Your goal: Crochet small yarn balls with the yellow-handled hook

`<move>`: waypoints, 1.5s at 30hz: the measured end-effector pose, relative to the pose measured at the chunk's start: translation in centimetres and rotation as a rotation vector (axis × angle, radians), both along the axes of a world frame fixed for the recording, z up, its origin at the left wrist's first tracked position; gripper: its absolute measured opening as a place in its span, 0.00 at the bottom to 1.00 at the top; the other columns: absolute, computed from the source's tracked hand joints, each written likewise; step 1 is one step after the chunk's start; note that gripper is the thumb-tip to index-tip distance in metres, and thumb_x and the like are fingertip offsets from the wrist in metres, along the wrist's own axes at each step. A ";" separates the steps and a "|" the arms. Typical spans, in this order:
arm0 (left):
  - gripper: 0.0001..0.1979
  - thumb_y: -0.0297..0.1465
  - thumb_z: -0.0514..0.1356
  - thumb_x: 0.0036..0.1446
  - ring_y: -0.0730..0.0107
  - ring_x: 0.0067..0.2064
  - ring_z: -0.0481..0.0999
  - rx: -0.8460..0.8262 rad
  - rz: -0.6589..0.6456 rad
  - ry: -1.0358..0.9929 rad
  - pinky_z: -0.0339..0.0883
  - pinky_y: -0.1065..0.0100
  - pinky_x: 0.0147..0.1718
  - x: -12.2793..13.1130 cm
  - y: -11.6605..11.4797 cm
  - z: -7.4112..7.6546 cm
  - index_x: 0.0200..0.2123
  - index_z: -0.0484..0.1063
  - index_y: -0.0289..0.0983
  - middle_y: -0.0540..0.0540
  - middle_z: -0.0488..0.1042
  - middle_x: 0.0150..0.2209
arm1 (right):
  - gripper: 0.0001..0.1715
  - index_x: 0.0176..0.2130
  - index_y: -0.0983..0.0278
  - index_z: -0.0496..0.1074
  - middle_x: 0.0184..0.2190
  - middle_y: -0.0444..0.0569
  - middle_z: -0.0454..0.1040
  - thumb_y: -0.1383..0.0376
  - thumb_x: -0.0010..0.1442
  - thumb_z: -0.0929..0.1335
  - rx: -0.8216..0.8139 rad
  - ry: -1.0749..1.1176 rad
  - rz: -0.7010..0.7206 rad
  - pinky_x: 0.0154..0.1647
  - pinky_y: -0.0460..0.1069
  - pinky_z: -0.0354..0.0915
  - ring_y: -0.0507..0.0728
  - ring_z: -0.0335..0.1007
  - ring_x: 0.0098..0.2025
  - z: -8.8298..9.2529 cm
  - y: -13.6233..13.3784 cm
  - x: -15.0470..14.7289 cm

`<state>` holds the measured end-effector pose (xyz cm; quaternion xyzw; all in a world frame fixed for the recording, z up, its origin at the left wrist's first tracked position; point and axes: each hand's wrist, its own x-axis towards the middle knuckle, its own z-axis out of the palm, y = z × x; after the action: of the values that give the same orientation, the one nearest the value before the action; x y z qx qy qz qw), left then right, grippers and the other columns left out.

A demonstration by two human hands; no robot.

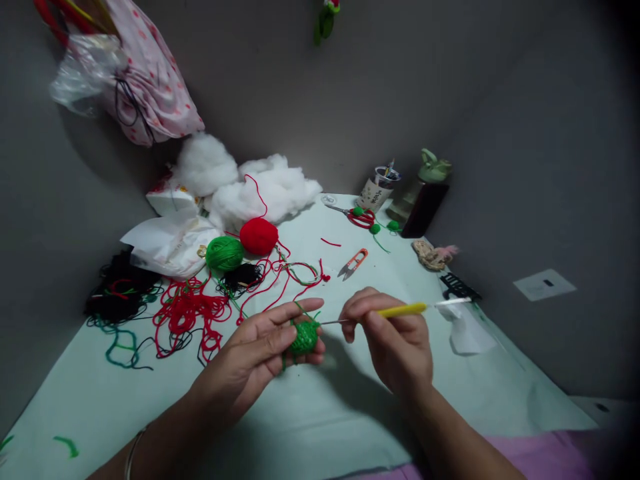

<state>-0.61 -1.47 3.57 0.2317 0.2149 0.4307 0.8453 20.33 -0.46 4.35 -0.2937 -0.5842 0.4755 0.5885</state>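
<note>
In the head view, my left hand [267, 343] holds a small green crocheted piece [304, 338] between thumb and fingers, over the front middle of the table. Green yarn runs over the left index finger. My right hand [393, 333] grips a crochet hook [403, 311] by its yellow handle. Its thin metal shaft points left, and the tip meets the right edge of the green piece; whether it is inside a stitch I cannot tell. Behind my left hand lie a green yarn ball [225, 254] and a red yarn ball [259, 236].
Tangled red yarn [187, 310] and black yarn [117, 287] spread at the left. White stuffing [270, 190] is heaped at the back. Orange thread snips [353, 264], red-handled scissors [363, 217], a pen cup [376, 192] and a bottle [433, 167] stand or lie towards the back right.
</note>
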 end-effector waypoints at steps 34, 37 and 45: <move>0.20 0.26 0.73 0.45 0.66 0.38 0.73 0.398 0.257 0.732 0.74 0.63 0.40 1.1 -0.6 0.4 0.44 0.83 0.44 0.48 0.71 0.38 | 0.11 0.44 0.62 0.77 0.38 0.51 0.79 0.63 0.73 0.65 0.085 -0.293 0.208 0.45 0.54 0.73 0.58 0.77 0.43 0.5 -0.1 0.0; 0.19 0.23 0.71 0.46 0.66 0.38 0.73 0.431 0.283 0.790 0.73 0.63 0.39 1.1 -0.5 0.3 0.43 0.84 0.44 0.48 0.72 0.37 | 0.11 0.46 0.62 0.76 0.39 0.51 0.80 0.65 0.74 0.63 0.259 -0.456 0.165 0.45 0.56 0.73 0.58 0.76 0.43 0.8 -0.3 0.0; 0.13 0.31 0.68 0.57 0.60 0.46 0.75 0.457 0.373 0.760 0.72 0.63 0.46 1.4 -0.9 -0.9 0.47 0.82 0.45 0.46 0.74 0.42 | 0.11 0.46 0.65 0.75 0.40 0.55 0.81 0.71 0.72 0.63 0.853 -0.941 -0.183 0.34 0.51 0.76 0.57 0.77 0.38 -0.1 -0.3 -0.8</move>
<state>0.76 -2.37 2.64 0.5101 0.4465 0.4958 0.5428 19.54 -0.78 4.24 -0.2597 -0.8904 -0.0308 0.3725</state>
